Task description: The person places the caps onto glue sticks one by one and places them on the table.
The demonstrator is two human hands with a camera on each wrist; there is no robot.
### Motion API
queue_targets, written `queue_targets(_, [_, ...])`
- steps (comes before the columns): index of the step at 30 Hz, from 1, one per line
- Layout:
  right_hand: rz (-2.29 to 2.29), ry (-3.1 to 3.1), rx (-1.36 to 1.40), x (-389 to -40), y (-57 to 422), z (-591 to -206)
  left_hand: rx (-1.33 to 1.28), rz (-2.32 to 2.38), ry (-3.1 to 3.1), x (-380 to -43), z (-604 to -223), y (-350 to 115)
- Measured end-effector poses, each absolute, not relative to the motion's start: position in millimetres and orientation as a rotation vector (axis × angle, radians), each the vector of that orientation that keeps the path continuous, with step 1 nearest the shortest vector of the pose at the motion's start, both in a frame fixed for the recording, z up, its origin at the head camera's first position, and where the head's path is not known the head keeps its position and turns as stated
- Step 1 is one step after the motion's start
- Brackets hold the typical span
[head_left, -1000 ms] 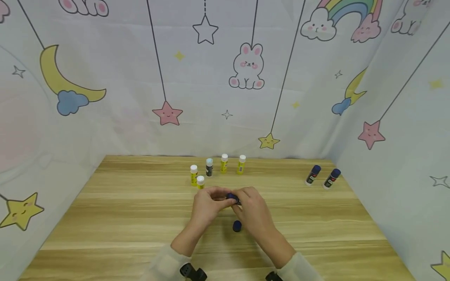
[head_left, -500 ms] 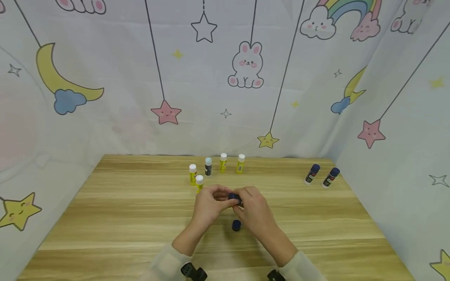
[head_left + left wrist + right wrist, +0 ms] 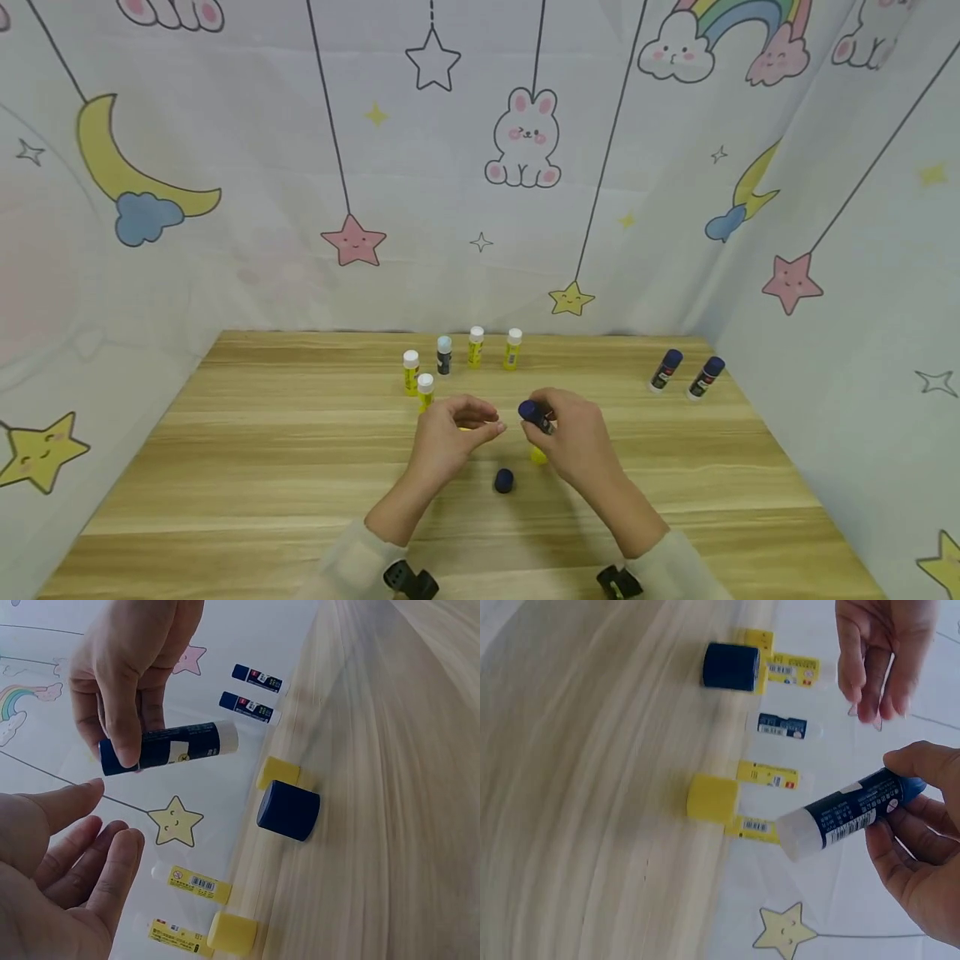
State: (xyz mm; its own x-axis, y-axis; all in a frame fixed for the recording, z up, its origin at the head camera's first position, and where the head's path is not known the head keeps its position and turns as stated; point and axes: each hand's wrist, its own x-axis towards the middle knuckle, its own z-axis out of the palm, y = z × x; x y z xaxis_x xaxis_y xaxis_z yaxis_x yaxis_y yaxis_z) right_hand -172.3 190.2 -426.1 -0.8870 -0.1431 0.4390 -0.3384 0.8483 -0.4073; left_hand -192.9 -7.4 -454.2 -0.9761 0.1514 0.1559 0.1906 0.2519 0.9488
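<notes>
R hand (image 3: 576,432) pinches navy glue stick (image 3: 851,812) by blue end, tilted above table (image 3: 300,467), w/ L hand (image 3: 446,435) empty, thumb & fingers apart; firm grip & upright set-down, clear of navy cylinder (image 3: 504,481), prob. works best.

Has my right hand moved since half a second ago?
Yes: your right hand has shifted rightward in the head view, judged against the short dark blue cylinder.

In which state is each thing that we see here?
Held navy glue stick, tilted, navy end up
Right hand, gripping that stick
Left hand, holding nothing
Loose navy cap, on table
Two yellow caps, on table
Four yellow glue sticks, standing upright
Three other navy glue sticks, standing
</notes>
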Motion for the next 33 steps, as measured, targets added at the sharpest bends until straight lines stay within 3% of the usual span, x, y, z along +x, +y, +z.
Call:
queue_targets(13, [1.005,-2.724,0.046,-189,246,-424,-0.259,-1.76,-2.499,-189,-451,-20])
queue_targets(33, [0.802,-2.836,-0.029,-229,313,-418,-0.298,-1.607,-2.501,-189,-444,-36])
